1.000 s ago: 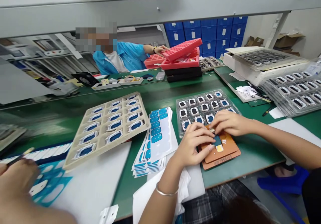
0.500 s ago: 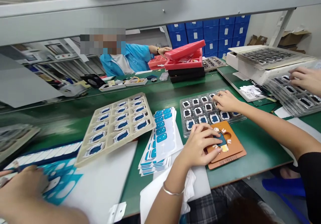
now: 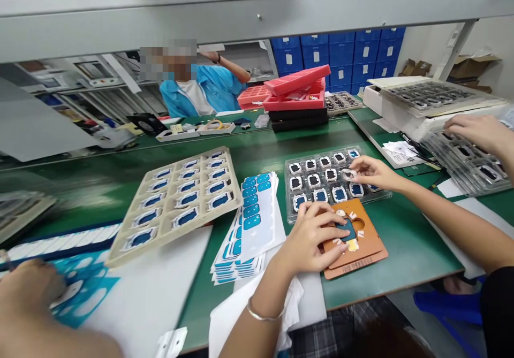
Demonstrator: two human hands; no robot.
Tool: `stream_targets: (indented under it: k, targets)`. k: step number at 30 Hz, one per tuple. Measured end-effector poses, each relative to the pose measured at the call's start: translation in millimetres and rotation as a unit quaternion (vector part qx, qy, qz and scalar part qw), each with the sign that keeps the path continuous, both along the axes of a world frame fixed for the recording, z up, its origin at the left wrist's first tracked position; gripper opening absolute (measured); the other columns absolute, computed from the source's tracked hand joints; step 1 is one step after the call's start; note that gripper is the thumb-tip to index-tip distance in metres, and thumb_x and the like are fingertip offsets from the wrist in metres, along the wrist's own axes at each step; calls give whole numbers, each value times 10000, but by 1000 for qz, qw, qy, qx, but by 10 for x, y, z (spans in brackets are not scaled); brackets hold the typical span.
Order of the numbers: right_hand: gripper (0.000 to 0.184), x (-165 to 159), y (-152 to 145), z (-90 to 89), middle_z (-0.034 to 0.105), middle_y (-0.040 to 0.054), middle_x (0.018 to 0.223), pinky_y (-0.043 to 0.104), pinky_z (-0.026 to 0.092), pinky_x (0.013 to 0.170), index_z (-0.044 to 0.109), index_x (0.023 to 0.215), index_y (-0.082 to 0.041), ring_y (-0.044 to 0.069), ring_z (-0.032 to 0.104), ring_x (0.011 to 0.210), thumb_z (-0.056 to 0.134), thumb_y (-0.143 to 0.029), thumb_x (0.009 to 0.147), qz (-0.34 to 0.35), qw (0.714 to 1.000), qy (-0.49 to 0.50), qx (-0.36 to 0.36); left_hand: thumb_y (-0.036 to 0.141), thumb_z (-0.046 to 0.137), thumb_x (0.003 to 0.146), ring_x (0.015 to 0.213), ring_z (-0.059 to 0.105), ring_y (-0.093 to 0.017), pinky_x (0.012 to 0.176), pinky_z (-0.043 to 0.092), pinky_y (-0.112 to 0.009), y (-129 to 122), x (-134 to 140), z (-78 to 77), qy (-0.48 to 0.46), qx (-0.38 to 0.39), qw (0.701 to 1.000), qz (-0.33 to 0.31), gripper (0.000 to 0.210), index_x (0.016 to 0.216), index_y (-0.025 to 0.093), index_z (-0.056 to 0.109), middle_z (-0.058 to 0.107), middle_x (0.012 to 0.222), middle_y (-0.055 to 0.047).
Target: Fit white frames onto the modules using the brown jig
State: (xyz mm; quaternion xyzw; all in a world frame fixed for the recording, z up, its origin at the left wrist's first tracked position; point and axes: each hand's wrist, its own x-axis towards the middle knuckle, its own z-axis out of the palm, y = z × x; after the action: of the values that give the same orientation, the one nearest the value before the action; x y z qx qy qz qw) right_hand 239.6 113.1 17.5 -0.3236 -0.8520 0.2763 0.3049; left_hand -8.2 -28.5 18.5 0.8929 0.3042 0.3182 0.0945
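My left hand [image 3: 311, 235], a bracelet on its wrist, lies with fingers spread on an orange fixture plate [image 3: 367, 253]. Its fingertips touch a dark blue rounded panel [image 3: 348, 230] in the plate's recess. Over the clear plastic tray [image 3: 289, 208], my right hand [image 3: 369, 172] pinches a small pale-rimmed frame part [image 3: 348, 174] between thumb and fingers. Rows of similar frames with dark or blue centres, such as one blue-centred frame [image 3: 339, 193], sit in that tray. Left of my left hand is a stack of blue-printed label sheets [image 3: 263, 229].
A beige tray [image 3: 172, 235] of blue-centred frames tilts at the left. A co-worker's blurred hand [image 3: 30, 288] is over blue sheets; another person's hand [image 3: 477, 130] touches stacked clear trays [image 3: 466, 170] at right. Red trays [image 3: 297, 93] stand behind, near a person in blue [image 3: 217, 88].
My right hand has drawn slightly back toward me from the tray, with a frame part now showing in its fingers. The person opposite has raised an arm from the red trays toward the head.
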Motion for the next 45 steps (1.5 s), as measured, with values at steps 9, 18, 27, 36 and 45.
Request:
stream_targets:
  k: [9,18,27,36,45]
  targets:
    - [210,-30,-734,148,632,-2,760,251,462,594,674,935,-192,116,565,647,695,-388,864,127,988,20,-82,299,584,845,1026,537,-251,936,309,-448,-26,12,28,-3,-9,1000,19,192,965,257,728,744,970,-11]
    - [291,-2,-744,109,578,46,988,297,483,703,640,890,-214,168,564,851,780,-438,765,53,998,42,4,275,624,848,975,561,-246,897,319,-443,-23,16,52,-23,1,1000,6,156,968,238,716,755,929,-7]
    - [174,-37,-844,85,730,56,1049,424,471,823,698,911,-239,222,661,890,756,-366,806,31,991,32,129,290,672,832,971,570,-245,895,333,-447,-28,38,41,-35,29,999,24,145,964,245,713,765,882,12]
    - [158,-104,-970,123,728,47,1090,380,475,744,737,933,-240,195,588,834,741,-336,807,87,982,57,156,617,772,666,869,541,-245,775,432,-411,-3,-2,4,-79,82,984,140,527,965,191,693,729,908,-69]
    - [165,-139,-1021,63,727,55,1096,384,460,774,752,923,-218,200,558,870,719,-361,848,86,982,19,167,657,726,698,969,523,-279,814,389,-440,-11,24,34,-12,61,989,134,557,1028,208,701,711,1007,-71]
